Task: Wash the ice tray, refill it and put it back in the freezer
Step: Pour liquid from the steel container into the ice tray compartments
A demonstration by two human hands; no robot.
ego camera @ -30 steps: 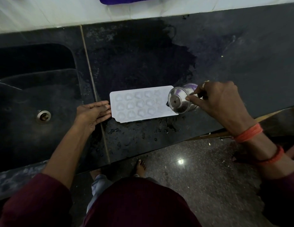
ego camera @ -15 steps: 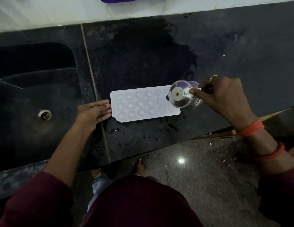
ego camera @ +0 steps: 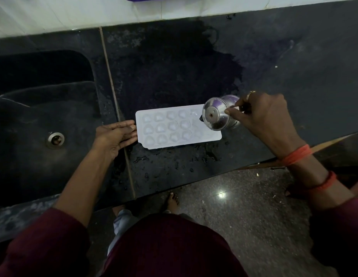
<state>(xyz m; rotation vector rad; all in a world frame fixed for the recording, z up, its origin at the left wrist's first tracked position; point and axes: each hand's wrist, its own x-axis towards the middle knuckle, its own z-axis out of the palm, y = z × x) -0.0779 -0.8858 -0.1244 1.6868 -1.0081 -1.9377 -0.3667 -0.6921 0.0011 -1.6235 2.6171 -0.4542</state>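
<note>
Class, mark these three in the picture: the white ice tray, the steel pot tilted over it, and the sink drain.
white ice tray (ego camera: 174, 126), head view, middle row of moulds.
steel pot (ego camera: 214, 118), head view, its upturned base.
sink drain (ego camera: 55, 139), head view, its centre.

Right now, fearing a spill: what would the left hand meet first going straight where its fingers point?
The ice tray; the left hand appears to touch its left end with its fingertips.

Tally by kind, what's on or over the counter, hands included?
ice tray: 1
steel cup: 1
hands (left hand, right hand): 2
total: 4
</note>
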